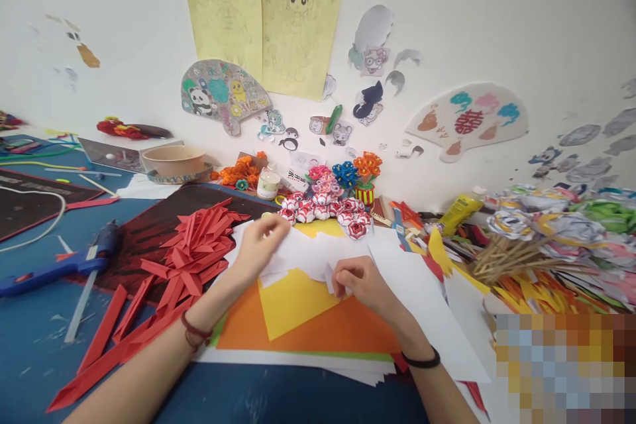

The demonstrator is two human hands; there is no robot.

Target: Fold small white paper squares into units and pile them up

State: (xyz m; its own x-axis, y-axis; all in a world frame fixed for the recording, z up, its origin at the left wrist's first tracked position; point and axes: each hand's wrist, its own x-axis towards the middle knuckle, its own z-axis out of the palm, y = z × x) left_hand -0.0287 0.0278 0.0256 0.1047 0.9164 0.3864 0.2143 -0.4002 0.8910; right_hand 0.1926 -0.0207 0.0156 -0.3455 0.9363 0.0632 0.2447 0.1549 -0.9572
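Both forearms bare, reaching forward from near edge. Left hand [258, 242] farther out, fingers curled, pinching. Right hand [360, 281] nearer, knuckles up, fingertips pinched together. Band on each wrist.

Bright, even light; soft shadows; wide-angle edge warp w/ slight blur.

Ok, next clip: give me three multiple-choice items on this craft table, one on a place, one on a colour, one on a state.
1. Where does the glue gun lie?
A. left of the red paper strips
B. on the orange sheet
C. beside the bamboo sticks

2. What colour is the sheet under the yellow paper?
A. green
B. orange
C. black

3. What is the right hand doing?
A. lying flat and empty
B. gripping scissors
C. pinching white paper

A: it rests on the blue table at far left.
B: orange shows around the yellow.
C: the fingers close on a white edge.
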